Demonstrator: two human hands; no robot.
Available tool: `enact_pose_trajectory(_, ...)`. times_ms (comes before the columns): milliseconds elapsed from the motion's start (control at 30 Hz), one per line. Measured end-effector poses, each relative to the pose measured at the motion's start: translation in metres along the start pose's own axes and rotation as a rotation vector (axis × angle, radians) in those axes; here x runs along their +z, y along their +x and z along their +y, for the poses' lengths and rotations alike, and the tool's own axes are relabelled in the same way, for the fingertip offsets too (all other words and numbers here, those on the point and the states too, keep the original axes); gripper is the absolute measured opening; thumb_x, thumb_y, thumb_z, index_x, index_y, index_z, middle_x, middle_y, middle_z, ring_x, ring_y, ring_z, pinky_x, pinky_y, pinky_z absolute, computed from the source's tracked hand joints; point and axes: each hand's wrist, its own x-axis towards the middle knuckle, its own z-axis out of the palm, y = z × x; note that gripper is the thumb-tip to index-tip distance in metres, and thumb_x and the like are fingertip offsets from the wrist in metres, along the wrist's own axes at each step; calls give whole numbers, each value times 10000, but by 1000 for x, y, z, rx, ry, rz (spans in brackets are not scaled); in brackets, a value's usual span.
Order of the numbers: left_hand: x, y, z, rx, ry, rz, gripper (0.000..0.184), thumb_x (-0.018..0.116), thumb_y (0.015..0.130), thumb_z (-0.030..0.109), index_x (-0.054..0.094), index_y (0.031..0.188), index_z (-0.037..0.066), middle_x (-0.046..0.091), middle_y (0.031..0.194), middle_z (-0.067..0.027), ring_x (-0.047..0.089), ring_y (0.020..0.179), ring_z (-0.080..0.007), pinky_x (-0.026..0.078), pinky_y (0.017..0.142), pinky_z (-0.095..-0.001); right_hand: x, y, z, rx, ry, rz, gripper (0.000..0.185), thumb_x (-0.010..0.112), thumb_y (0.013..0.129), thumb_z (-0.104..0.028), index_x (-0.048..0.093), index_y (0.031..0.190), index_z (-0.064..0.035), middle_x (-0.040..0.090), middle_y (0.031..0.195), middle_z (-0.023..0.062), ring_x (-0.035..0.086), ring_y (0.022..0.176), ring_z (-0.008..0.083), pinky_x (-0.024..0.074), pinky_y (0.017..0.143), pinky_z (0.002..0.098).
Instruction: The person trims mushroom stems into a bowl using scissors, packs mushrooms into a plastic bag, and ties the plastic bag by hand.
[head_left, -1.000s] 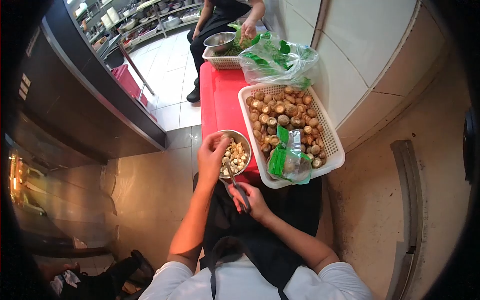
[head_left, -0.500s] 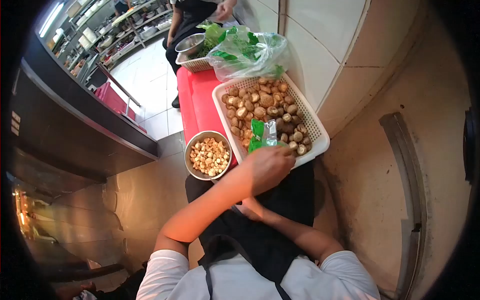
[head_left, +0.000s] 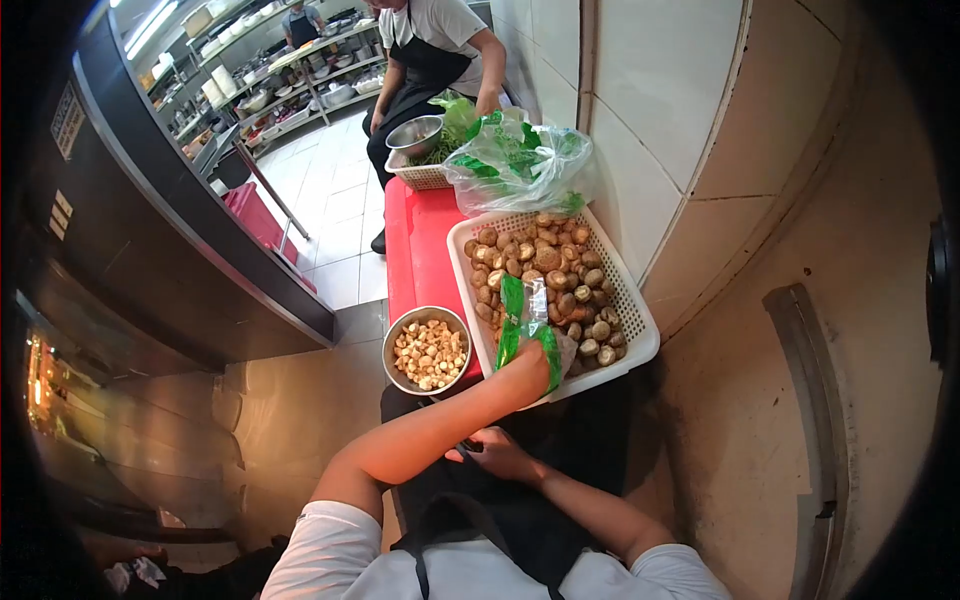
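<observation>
Many brown mushrooms (head_left: 546,257) fill a white perforated basket (head_left: 640,350), some cap up, others showing pale undersides. Near the basket's near left corner, on top of the mushrooms, lies a green and clear plastic bag (head_left: 511,300). The left hand (head_left: 528,372) reaches across the body to this bag and touches it; its fingertips are hidden, so I cannot tell whether they grip anything. The right hand (head_left: 503,455) is low, over the dark apron (head_left: 480,515), its fingers closed around dark-handled scissors (head_left: 471,446), only partly in view below the left forearm.

Just left of the basket, a steel bowl (head_left: 387,345) holds small, pale cut pieces (head_left: 430,355). Both containers stand at the near end of a red surface (head_left: 410,235). Farther along it, a crumpled clear bag with green print (head_left: 525,160) touches the mushroom basket's far end, and 1 smaller basket (head_left: 425,178) carries leafy greens (head_left: 457,118) and a metal bowl (head_left: 415,130). Behind these sits 1 co-worker (head_left: 430,50) in a white shirt and dark apron, a hand lowered near the greens. Tiled wall (head_left: 660,90) rises on the right; loaded shelves (head_left: 290,75) line the far room, where 1 more person (head_left: 301,25) stands.
</observation>
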Motion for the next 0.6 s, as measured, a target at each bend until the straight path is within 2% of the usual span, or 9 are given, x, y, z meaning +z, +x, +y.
enact_pose_trajectory(67,1,2,-5,27,-60,63,131,614,820,143,682,900,64,626,908,-95,618,841,-272,466,686,-415,0,0,1,-35,-24,-5,388,782,905,-295,681,1174,-34,721,940,156,693,819,252,528,759,382)
enact_pose_trajectory(133,-69,-10,-28,134,25,139,193,600,822,160,675,950,37,612,920,-90,615,856,-250,453,710,-380,0,2,-4,-54,-30,24,361,784,910,-281,687,1137,-17,731,937,124,667,844,167,517,787,340)
enact_pose_trajectory(167,-81,-15,-34,133,-71,65,169,613,811,138,680,922,29,635,905,-117,642,861,-268,478,706,-396,2,0,-7,-59,-29,39,349,785,913,-274,691,1119,-9,736,935,108,655,857,125,512,801,320)
enact_pose_trajectory(267,-112,-18,-45,71,-361,-95,128,644,780,86,689,872,9,681,865,-178,701,856,-312,536,701,-428,-4,2,-12,30,-70,-27,401,781,900,-306,674,1175,-34,715,934,151,693,824,249,530,764,368)
enact_pose_trajectory(333,-136,-12,-51,-52,-558,-123,148,652,762,67,689,889,1,684,843,-190,711,828,-331,548,707,-427,-5,3,-19,72,-16,-21,405,786,894,-313,679,1170,-37,718,940,149,695,829,247,532,772,365)
enact_pose_trajectory(433,-152,-11,-55,-159,-620,-177,158,659,786,58,681,930,-3,686,882,-203,704,803,-359,555,703,-432,0,4,7,44,-9,-32,423,789,888,-335,686,1177,-44,724,957,149,695,837,249,536,785,363)
enact_pose_trajectory(567,-205,-31,-63,-353,-839,189,192,678,836,79,692,1006,-11,713,892,-163,712,819,-316,567,711,-393,8,4,30,-117,-50,57,461,800,874,-361,688,1184,-39,725,953,147,698,832,247,537,785,356)
enact_pose_trajectory(600,-227,-40,-70,-417,-899,285,214,687,848,77,692,1044,-11,722,921,-168,715,821,-304,568,707,-378,5,4,22,-46,-61,42,466,803,872,-358,686,1186,-35,726,952,150,704,837,248,538,782,357)
